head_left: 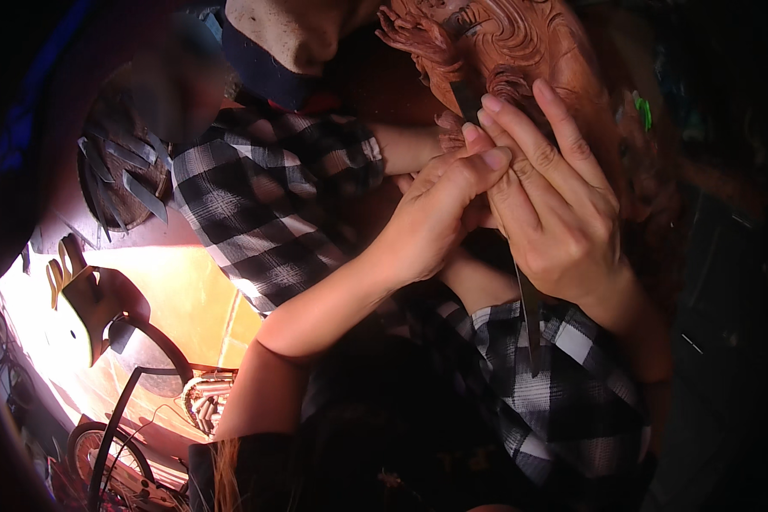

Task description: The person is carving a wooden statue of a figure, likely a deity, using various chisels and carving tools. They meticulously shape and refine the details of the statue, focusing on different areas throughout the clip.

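Left hand [435,209] has curled fingers, hold hidden; right hand [561,213] fingers nearly straight over dark blade [530,317], grip unclear; carved wood [525,36] beyond.

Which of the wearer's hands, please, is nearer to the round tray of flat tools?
Left: the left hand is to the right of the round tray; the right hand is farther right.

Several flat grey metal tools [145,196] on a round dark stand [115,117], a brightly lit floor [205,294] nearby
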Demonstrator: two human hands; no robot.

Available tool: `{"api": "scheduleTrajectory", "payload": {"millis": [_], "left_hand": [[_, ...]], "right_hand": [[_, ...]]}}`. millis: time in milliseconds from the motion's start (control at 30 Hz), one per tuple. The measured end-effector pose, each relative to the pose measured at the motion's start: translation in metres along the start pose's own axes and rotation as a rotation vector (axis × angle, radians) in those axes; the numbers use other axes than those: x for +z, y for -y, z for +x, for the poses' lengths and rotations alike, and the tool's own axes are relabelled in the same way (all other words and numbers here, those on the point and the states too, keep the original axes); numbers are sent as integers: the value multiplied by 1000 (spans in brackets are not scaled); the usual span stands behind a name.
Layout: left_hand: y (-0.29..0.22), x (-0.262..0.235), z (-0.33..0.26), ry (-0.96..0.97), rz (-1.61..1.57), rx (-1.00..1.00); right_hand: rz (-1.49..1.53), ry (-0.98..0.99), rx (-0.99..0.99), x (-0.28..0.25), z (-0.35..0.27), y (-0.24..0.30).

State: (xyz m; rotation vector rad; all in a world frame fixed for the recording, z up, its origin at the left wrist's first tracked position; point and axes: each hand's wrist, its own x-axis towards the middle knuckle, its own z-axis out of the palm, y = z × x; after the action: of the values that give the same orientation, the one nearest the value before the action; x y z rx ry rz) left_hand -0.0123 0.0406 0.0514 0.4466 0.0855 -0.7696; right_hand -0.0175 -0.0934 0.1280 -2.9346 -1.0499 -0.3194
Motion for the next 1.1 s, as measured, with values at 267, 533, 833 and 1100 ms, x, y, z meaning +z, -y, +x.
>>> {"api": "scheduleTrajectory", "payload": {"millis": [267, 533, 833, 1100], "left_hand": [[-10, -11, -2, 76, 139, 71], [-10, -48, 8, -164, 1392, 1328], [-1, -31, 29, -498, 1270, 1422], [1, -36, 35, -488, 1308, 1410]], "right_hand": [[-69, -33, -19, -2, 7, 3], [81, -142, -189, 3, 0, 5], [714, 54, -348, 31, 15, -2], [678, 12, -374, 44, 24, 0]]}}
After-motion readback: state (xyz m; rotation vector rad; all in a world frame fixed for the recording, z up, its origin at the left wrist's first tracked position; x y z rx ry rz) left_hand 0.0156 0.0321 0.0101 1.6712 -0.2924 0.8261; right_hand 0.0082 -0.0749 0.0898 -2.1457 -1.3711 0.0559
